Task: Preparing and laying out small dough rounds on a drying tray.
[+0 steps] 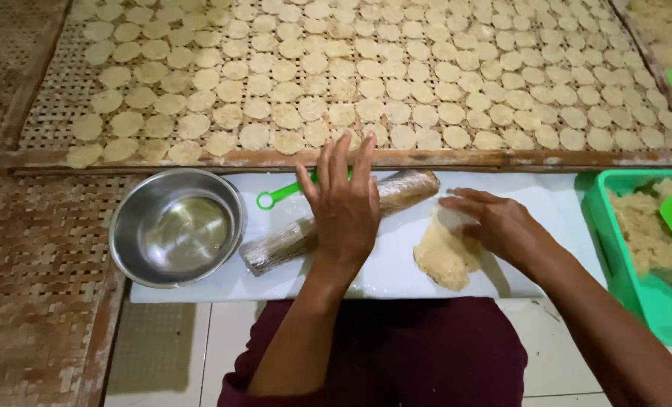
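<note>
L hand (345,202) on roller (341,220), R hand (494,223) on dough (443,255)

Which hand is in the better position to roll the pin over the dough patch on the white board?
Probably the left hand. It lies flat on the wrapped rolling pin, with fingers spread. The right hand rests on the dough patch beside the pin and does not touch the pin.

Pale tiled floor (223,339) below, woven bamboo mat (34,279) at left, under soft indoor light.
</note>
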